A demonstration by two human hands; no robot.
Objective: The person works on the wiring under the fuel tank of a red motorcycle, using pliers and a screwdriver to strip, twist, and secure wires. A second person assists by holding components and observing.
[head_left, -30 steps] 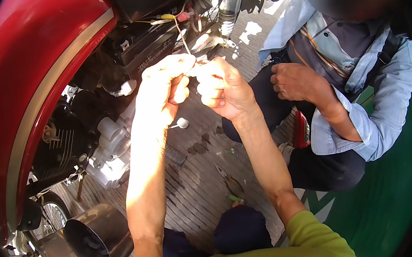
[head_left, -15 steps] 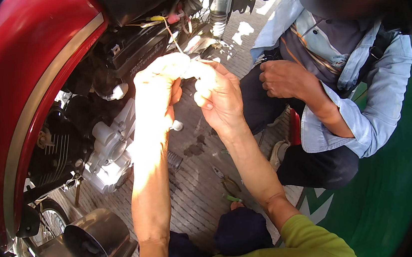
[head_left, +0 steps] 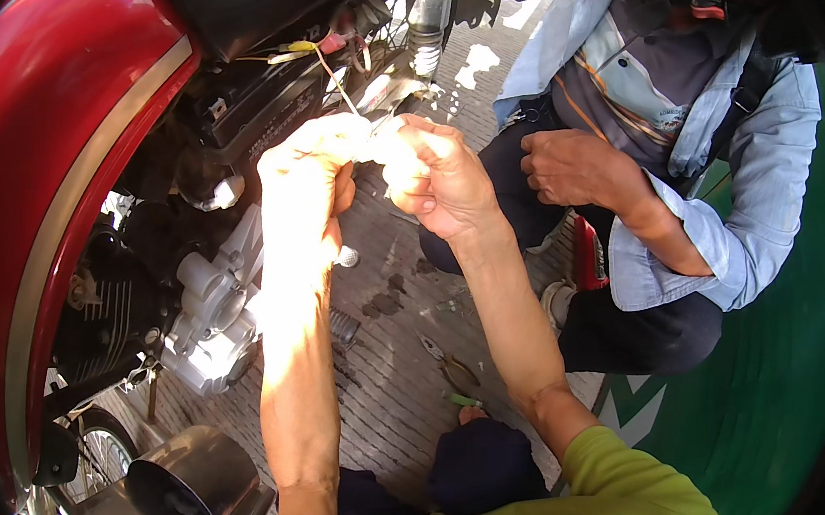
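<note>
My left hand (head_left: 311, 173) is closed in a pinch on a thin wire (head_left: 335, 80), which runs down from the red and yellow connectors under the motorcycle's seat. Right beside it, my right hand (head_left: 439, 176) is also closed, its thumb and fingers pressed together close to the left fingertips. Bright sunlight washes out the spot where the hands meet, so what the right fingers hold cannot be made out. Behind the hands stands the open side of the motorcycle, with a black battery (head_left: 283, 120) showing.
The red motorcycle tank (head_left: 45, 105) fills the left side, above a silver engine cover (head_left: 209, 329). At the lower left is a shiny metal cone (head_left: 195, 481). Pliers (head_left: 452, 362) lie on the ribbed ground. A co-worker in a light blue shirt (head_left: 767, 190) crouches at the right.
My right hand has turned slightly and shifted a little to the right, still close to the left. The co-worker's head has moved; the view has shifted slightly.
</note>
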